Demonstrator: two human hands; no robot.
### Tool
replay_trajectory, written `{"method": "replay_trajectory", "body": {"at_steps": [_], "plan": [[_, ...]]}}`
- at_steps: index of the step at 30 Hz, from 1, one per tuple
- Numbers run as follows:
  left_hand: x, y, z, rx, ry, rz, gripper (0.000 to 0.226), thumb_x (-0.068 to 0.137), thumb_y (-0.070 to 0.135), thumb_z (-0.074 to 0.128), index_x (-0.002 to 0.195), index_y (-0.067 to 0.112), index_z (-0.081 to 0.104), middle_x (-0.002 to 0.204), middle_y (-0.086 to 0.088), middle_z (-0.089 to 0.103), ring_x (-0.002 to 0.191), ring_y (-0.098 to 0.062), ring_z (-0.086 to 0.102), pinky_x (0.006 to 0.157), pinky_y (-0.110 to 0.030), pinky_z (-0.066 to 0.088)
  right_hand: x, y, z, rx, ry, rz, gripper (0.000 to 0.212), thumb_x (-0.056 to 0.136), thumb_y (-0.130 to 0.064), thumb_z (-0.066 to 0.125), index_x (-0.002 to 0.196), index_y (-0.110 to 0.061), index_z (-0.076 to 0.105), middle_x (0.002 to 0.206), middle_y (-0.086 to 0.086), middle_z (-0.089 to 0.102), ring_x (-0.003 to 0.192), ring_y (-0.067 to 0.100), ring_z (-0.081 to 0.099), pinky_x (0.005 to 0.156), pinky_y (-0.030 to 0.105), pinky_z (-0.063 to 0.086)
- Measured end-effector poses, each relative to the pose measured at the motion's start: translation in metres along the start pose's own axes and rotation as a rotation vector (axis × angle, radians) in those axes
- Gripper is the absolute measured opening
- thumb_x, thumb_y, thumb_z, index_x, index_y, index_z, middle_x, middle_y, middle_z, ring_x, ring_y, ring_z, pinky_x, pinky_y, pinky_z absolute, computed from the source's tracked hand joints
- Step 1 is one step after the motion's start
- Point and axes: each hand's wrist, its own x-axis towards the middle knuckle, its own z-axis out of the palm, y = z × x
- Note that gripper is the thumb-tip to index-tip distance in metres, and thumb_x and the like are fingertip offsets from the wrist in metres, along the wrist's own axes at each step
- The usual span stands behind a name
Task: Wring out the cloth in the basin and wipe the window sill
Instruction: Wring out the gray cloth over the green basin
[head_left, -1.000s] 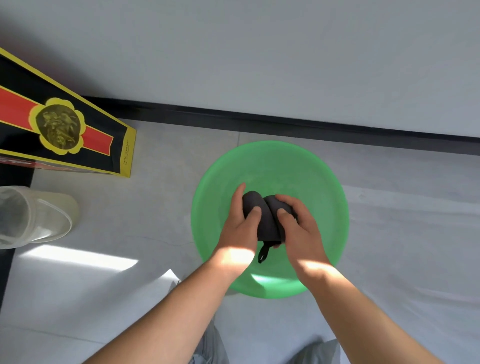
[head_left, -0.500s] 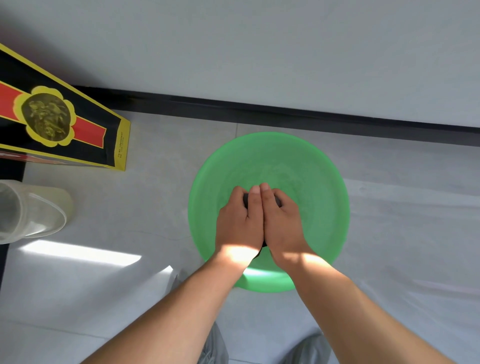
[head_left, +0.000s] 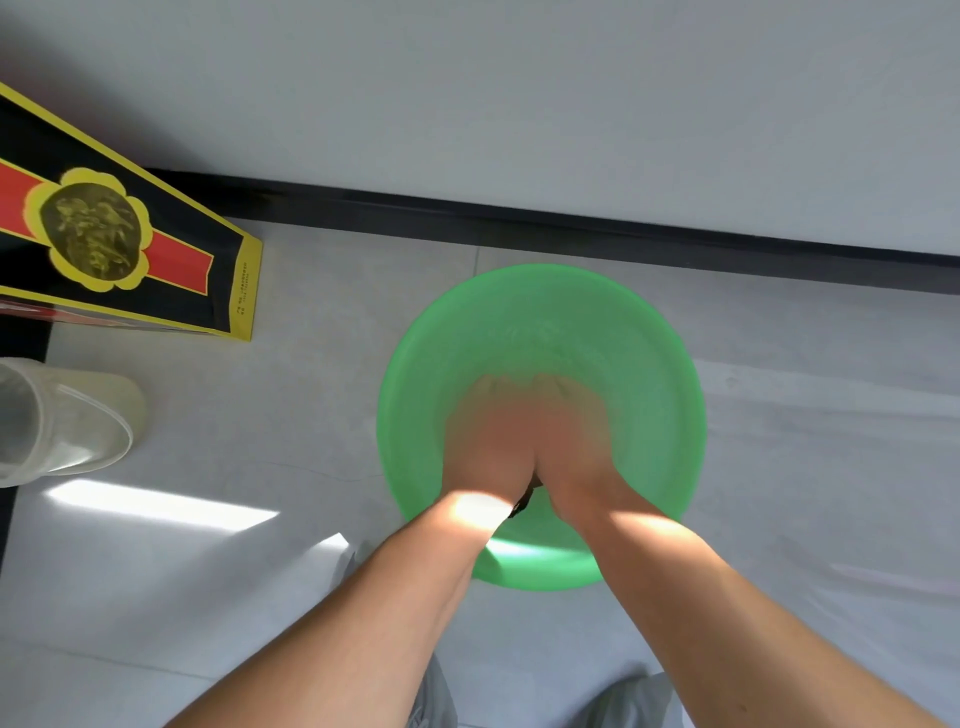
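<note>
The left hand (head_left: 488, 441) and right hand (head_left: 576, 436) lie side by side, touching, low inside the round green plastic basin (head_left: 540, 273). Both are blurred, so I cannot tell how tightly the fingers curl. Only a dark, limp loop of the cloth (head_left: 523, 501) shows between the wrists. Wringing well likely means twisting the hands in opposite directions, with drips falling into the smooth, glossy bowl.

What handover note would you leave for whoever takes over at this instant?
Hands: the left hand and right hand are pressed together inside the green basin, both gripping the dark cloth. The fingers are blurred, and only a cloth end shows between the wrists.
Basin: on the floor by the wall.
Done: cloth gathered in both hands.
Left: finish wringing, lift the cloth out, wipe the window sill, which is not in view.
</note>
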Motion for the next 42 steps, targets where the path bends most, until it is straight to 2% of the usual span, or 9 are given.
{"method": "replay_trajectory", "body": {"at_steps": [6,10,13,17,21,25,30,35,42], "plan": [[0.002,0.002,-0.017,-0.031,0.0,-0.137,0.032,0.101,0.039,0.038,0.08,0.016,0.046,0.076,-0.003,0.053,0.074,-0.027,0.05,0.065,-0.035,0.034,-0.017,-0.006,-0.012,-0.019,-0.198,-0.033,0.026,0.101,-0.025,0.052,0.077,-0.016,0.053,0.071,-0.005,0.052,0.065,0.009,0.046,0.06,0.021,0.039],[-0.011,0.01,-0.022,-0.072,-0.151,-0.094,0.029,0.098,0.042,0.046,0.124,0.029,0.046,0.108,0.002,0.057,0.091,-0.019,0.057,0.079,-0.031,0.041,-0.023,-0.001,-0.02,0.021,-0.103,-0.145,0.02,0.1,-0.013,0.053,0.11,-0.024,0.067,0.108,-0.005,0.069,0.099,0.007,0.063,0.089,0.019,0.048],[-0.019,0.0,-0.021,-0.131,-0.176,0.005,0.046,0.093,0.04,0.054,0.138,0.042,0.042,0.133,0.008,0.05,0.117,-0.016,0.054,0.102,-0.037,0.045,-0.022,-0.007,-0.02,0.048,-0.016,-0.133,0.019,0.101,-0.017,0.054,0.096,-0.022,0.071,0.091,-0.007,0.071,0.084,0.005,0.063,0.078,0.018,0.048],[-0.023,-0.003,-0.012,-0.1,-0.022,0.025,0.032,0.088,0.058,0.046,0.102,0.03,0.054,0.099,0.002,0.064,0.088,-0.016,0.062,0.082,-0.036,0.049,-0.024,-0.009,-0.006,0.059,-0.082,-0.092,0.035,0.1,-0.03,0.051,0.072,-0.011,0.057,0.068,0.005,0.057,0.067,0.017,0.051,0.068,0.041,0.047],[-0.018,0.001,-0.009,0.04,0.017,0.036,0.039,0.1,0.047,0.042,0.074,0.018,0.043,0.068,0.003,0.057,0.073,-0.03,0.056,0.064,-0.036,0.037,-0.024,-0.009,-0.006,0.057,-0.071,-0.093,0.046,0.099,-0.037,0.049,0.077,0.002,0.057,0.068,0.014,0.06,0.065,0.018,0.054,0.066,0.05,0.052],[-0.016,0.0,-0.007,0.017,-0.016,0.055,0.044,0.101,0.043,0.041,0.074,0.011,0.053,0.067,0.001,0.059,0.07,-0.027,0.055,0.062,-0.036,0.036,-0.023,-0.009,-0.01,0.017,-0.055,-0.121,0.042,0.104,-0.027,0.049,0.076,0.002,0.06,0.065,0.013,0.062,0.06,0.017,0.054,0.06,0.04,0.05],[-0.015,0.0,-0.008,-0.023,-0.054,0.027,0.043,0.101,0.042,0.042,0.075,0.012,0.059,0.07,-0.001,0.065,0.071,-0.024,0.06,0.067,-0.037,0.046,-0.021,-0.005,-0.008,-0.026,-0.046,-0.167,0.045,0.101,-0.029,0.049,0.073,0.006,0.056,0.067,0.031,0.056,0.058,0.018,0.047,0.054,0.047,0.046],[-0.012,0.004,-0.006,-0.025,-0.032,-0.015,0.045,0.102,0.033,0.04,0.061,0.015,0.045,0.059,0.001,0.051,0.06,-0.021,0.046,0.059,-0.034,0.032,-0.011,-0.006,-0.007,-0.104,-0.024,-0.186,0.05,0.103,-0.017,0.045,0.055,-0.019,0.031,0.05,-0.007,0.03,0.053,0.014,0.028,0.053,0.033,0.024],[-0.01,0.0,-0.004,-0.011,-0.039,-0.145,0.039,0.101,0.037,0.037,0.074,0.013,0.055,0.088,-0.016,0.066,0.089,-0.037,0.06,0.073,-0.037,0.042,-0.012,-0.003,-0.008,-0.2,-0.047,-0.147,0.047,0.102,-0.02,0.045,0.056,-0.019,0.035,0.052,-0.007,0.037,0.056,0.017,0.034,0.058,0.035,0.031]]}}
